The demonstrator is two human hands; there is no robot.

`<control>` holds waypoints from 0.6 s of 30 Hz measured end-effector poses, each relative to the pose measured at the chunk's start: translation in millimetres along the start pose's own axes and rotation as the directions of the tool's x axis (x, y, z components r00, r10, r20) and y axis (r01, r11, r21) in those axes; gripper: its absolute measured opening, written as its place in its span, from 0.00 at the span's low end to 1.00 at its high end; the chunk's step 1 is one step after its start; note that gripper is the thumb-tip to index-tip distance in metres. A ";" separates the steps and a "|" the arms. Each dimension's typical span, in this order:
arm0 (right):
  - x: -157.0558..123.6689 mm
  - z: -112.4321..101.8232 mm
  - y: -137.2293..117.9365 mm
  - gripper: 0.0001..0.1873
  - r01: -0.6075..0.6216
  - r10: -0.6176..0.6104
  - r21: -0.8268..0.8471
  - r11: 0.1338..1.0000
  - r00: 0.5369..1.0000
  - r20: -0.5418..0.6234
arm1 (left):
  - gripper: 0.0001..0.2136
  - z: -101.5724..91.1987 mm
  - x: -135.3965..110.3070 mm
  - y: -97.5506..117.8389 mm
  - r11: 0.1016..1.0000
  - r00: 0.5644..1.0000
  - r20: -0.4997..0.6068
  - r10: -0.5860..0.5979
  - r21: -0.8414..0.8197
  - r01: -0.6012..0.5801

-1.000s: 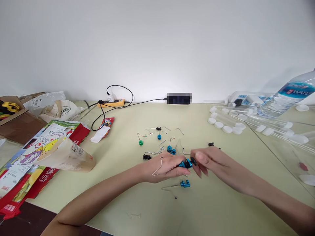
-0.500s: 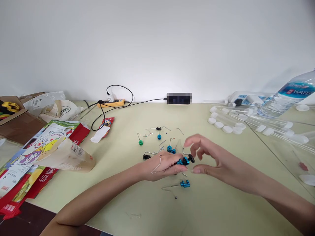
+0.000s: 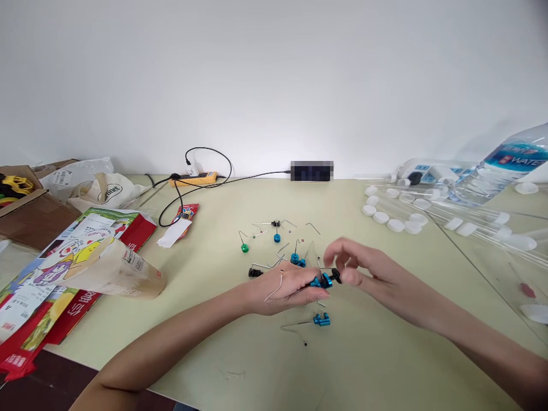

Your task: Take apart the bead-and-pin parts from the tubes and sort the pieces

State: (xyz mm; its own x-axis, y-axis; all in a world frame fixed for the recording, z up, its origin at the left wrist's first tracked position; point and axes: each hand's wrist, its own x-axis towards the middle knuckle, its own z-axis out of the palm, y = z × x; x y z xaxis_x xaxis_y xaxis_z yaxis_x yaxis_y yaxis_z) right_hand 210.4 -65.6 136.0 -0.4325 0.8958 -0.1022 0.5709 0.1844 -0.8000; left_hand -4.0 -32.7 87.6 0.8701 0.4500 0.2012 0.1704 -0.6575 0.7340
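My left hand (image 3: 286, 290) is closed round a small blue metal clamp (image 3: 322, 281) with a bent wire trailing from it over the back of the hand. The clamp has a black knob (image 3: 337, 277) on its right end. My right hand (image 3: 363, 271) pinches that knob between thumb and fingertips. Both hands hover just above the pale green table (image 3: 363, 354). A second blue clamp with a wire (image 3: 321, 320) lies on the table just below them.
Several small blue, green and black knobs and bent wires (image 3: 276, 242) lie behind the hands. A torn printed box and paper bag (image 3: 85, 262) sit at left, white caps and clear tubes (image 3: 411, 220) and a water bottle (image 3: 509, 162) at right, a cable and charger (image 3: 194, 180) at the back.
My right hand let go of the knob and opened half a second ago, then closed back onto it. My left hand kept the clamp in place.
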 end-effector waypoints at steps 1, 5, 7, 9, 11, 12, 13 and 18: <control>0.6 0.8 1.8 0.17 0.019 -0.019 -0.008 1.000 1.000 0.020 | 0.14 0.1 0.2 0.0 1.000 1.000 0.002 0.010 -0.006 -0.010; 0.2 0.7 2.7 0.11 0.007 -0.009 0.022 1.000 0.998 0.069 | 0.13 0.0 -0.7 -0.3 1.000 1.000 -0.015 -0.006 -0.022 0.006; -0.3 -0.6 1.1 0.26 -0.023 0.023 0.031 0.999 1.000 0.003 | 0.13 -0.6 -1.2 0.1 1.000 1.000 -0.023 -0.019 -0.022 0.018; 0.2 -0.6 0.9 0.21 -0.023 0.024 0.020 1.000 0.999 -0.039 | 0.14 -1.1 -1.1 0.9 1.000 1.000 -0.013 -0.015 -0.022 0.015; 0.9 0.5 2.2 0.14 0.007 -0.006 0.013 1.000 1.000 -0.004 | 0.14 -1.3 -1.0 1.3 1.000 1.000 0.000 -0.008 -0.023 0.008; 1.1 0.9 3.1 0.17 0.022 -0.022 0.019 1.000 0.999 0.033 | 0.14 -1.2 -1.0 1.2 1.000 1.000 0.001 -0.007 -0.023 0.007; 1.2 1.0 3.8 0.17 0.030 -0.032 0.032 0.999 0.997 0.063 | 0.14 -1.1 -1.1 0.8 1.000 1.000 -0.004 -0.009 -0.020 0.009; 2.0 -2.4 4.2 0.29 -0.015 0.015 0.067 0.998 1.000 -0.001 | 0.14 -1.0 -1.3 -1.1 0.999 0.999 -0.027 -0.035 -0.006 0.035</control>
State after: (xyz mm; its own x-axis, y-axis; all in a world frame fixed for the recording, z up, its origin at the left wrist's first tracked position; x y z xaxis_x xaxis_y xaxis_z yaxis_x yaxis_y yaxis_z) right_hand 213.6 -62.1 133.9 -0.4227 0.8991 -0.1137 0.5296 0.1433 -0.8361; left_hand -5.7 -31.9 87.2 0.8506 0.4891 0.1931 0.1978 -0.6378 0.7444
